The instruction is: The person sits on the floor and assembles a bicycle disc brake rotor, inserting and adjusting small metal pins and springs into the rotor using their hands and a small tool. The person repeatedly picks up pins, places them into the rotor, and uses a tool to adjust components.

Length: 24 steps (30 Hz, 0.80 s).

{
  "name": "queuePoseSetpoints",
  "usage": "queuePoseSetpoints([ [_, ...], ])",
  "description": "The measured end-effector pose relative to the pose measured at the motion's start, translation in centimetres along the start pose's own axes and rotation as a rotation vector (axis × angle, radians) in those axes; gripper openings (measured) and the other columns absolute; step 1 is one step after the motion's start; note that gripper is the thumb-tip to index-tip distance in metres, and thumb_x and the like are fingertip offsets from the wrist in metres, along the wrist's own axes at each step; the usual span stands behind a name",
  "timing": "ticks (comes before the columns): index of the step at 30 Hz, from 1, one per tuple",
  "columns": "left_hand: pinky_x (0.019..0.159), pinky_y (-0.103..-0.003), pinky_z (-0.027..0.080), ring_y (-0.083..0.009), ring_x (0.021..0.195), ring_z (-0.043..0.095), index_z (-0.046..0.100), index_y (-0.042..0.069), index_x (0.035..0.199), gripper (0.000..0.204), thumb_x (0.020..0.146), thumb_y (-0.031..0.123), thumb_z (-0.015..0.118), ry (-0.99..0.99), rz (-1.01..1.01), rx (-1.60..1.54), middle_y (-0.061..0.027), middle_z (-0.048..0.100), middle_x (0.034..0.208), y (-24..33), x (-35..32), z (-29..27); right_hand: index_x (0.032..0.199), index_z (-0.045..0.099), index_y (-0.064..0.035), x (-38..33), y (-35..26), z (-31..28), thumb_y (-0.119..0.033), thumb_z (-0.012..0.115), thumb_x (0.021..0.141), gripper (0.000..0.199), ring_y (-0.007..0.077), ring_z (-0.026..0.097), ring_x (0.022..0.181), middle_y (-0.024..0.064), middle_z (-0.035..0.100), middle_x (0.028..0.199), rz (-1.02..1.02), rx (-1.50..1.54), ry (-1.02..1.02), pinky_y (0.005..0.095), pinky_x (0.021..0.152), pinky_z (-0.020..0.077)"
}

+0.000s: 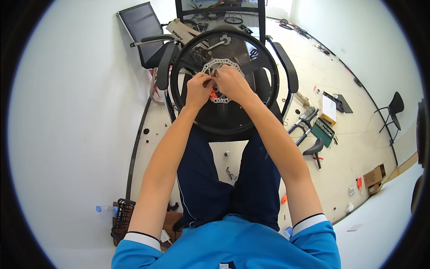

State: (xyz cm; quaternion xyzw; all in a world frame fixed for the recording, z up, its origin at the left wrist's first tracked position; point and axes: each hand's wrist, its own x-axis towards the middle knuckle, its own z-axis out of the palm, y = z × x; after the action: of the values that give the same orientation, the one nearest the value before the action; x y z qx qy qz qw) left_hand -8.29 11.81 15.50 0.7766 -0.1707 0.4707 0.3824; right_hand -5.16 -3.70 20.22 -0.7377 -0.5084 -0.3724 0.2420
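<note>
Between the armrests of a black office chair, just past the person's knees, lies a black spoked bicycle wheel with a silver perforated brake rotor around its hub. Both hands meet over the middle of that rotor — the left hand with its fingertips drawn close together, the right hand curled beside it and touching it; whether either pinches a small part cannot be told, as the fingers hide it. An orange piece shows just under them against the rotor. On the pale floor to the right are a suspension fork, a green tool case and a black bicycle saddle, near one another — while a mesh-backed chair stands at the upper left, beside the white wall
</note>
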Motion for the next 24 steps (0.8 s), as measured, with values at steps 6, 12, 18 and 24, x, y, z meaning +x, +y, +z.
queuePoseSetpoints([
  [6,0.062,-0.03,0.052,-0.0224,0.066,0.066,0.071,-0.003,0.088,0.009,0.08,-0.003,0.072,-0.004,-0.032,-0.023,-0.0107,0.068,0.084,0.0,-0.1,0.1,0.083,0.062,0.001,0.4,0.3,-0.2,-0.001,0.064,0.074,0.01,0.0352,0.062,0.087,0.0157,0.067,0.082,0.027,-0.007,-0.106,0.044,0.08,0.0508],
  [12,0.062,-0.032,0.052,-0.025,0.066,0.066,0.07,-0.003,0.088,0.008,0.08,-0.002,0.072,-0.031,-0.006,0.04,-0.0113,0.066,0.084,-0.5,0.0,-0.1,0.083,0.063,-0.0001,0.9,-0.4,-0.6,-0.005,0.067,0.075,0.011,0.0356,0.064,0.085,0.0166,0.066,0.077,-0.004,-0.078,-0.145,0.0437,0.079,0.0514],
  [18,0.062,-0.029,0.051,-0.0193,0.064,0.067,0.072,-0.003,0.09,0.01,0.08,0.001,0.074,-0.064,-0.038,0.027,-0.0107,0.068,0.083,-0.1,0.5,-0.6,0.079,0.064,-0.0002,1.2,-0.2,-0.7,-0.017,0.064,0.087,0.019,0.036,0.064,0.081,0.0181,0.065,0.076,0.075,-0.102,-0.048,0.0448,0.076,0.0513],
  [24,0.061,-0.027,0.051,-0.0174,0.063,0.067,0.073,-0.001,0.091,0.012,0.081,0.004,0.075,0.036,-0.065,-0.014,-0.0099,0.069,0.078,0.8,0.4,-0.6,0.072,0.062,-0.0002,0.9,-0.1,-0.1,-0.019,0.067,0.086,0.024,0.0349,0.061,0.077,0.0163,0.062,0.073,0.043,-0.078,0.039,0.0447,0.072,0.05],
])
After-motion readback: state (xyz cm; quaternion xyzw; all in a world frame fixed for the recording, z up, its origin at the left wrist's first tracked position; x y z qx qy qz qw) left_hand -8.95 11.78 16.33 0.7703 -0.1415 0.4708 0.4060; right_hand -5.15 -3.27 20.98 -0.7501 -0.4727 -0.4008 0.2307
